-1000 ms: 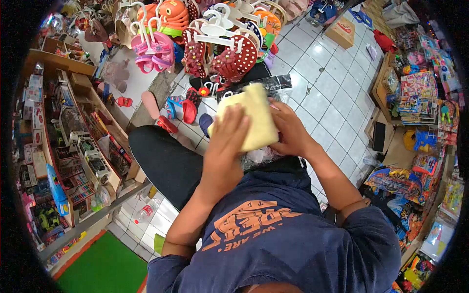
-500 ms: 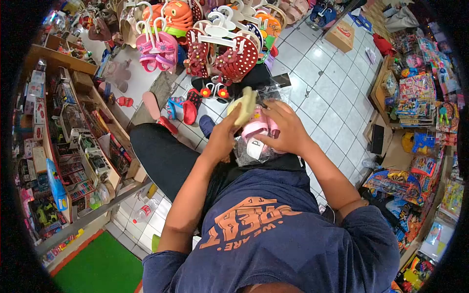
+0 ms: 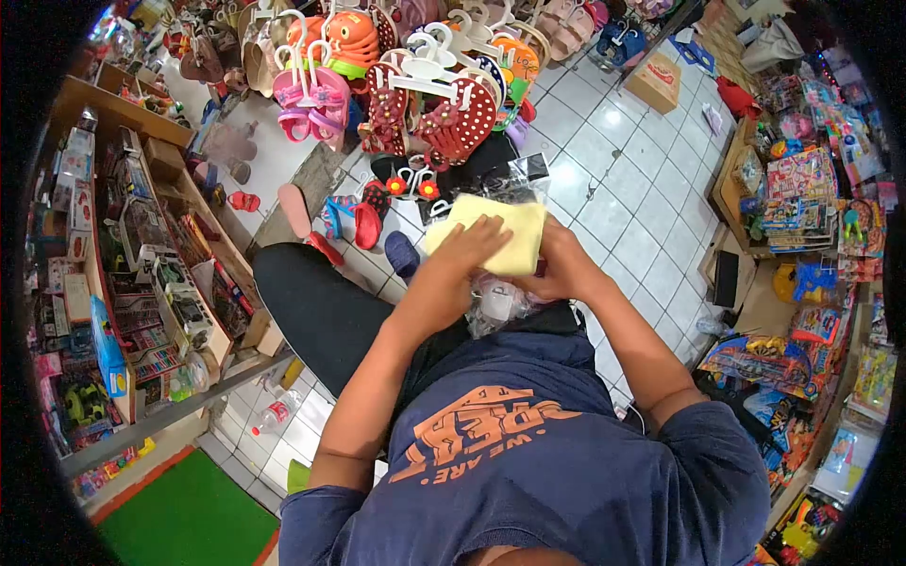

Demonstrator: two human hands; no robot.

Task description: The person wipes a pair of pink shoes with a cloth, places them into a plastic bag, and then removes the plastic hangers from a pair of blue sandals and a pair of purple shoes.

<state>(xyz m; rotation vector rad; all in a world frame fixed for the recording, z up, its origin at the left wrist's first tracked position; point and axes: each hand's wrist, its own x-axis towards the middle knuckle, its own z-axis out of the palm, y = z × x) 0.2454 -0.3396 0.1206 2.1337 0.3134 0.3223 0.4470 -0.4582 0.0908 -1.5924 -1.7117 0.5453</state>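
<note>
A folded pale yellow cloth (image 3: pixel 514 241) is spread over the things above my lap. My left hand (image 3: pixel 458 269) holds it, with the fingers laid across its top. My right hand (image 3: pixel 574 266) is at the cloth's right edge, its fingers curled in behind it around the pink sandals, which the cloth now mostly hides. Clear plastic wrapping (image 3: pixel 497 304) with a white patch shows below the cloth, close to my shirt. More clear plastic with a black strip (image 3: pixel 531 168) sticks out beyond the cloth's far edge.
Sandals on white hangers (image 3: pixel 444 108) are bunched ahead. Loose shoes, among them a dark blue one (image 3: pixel 401 255) and a red one (image 3: pixel 368 224), lie on the tiles. Toy shelves (image 3: pixel 156 274) stand at left, packaged toys (image 3: pixel 802 198) at right. A cardboard box (image 3: pixel 653 83) sits farther off.
The yellow cloth was bunched and raised in my left hand; now it lies spread over the pink sandals. My right hand's fingers, earlier seen on the sandals, are now partly behind the cloth.
</note>
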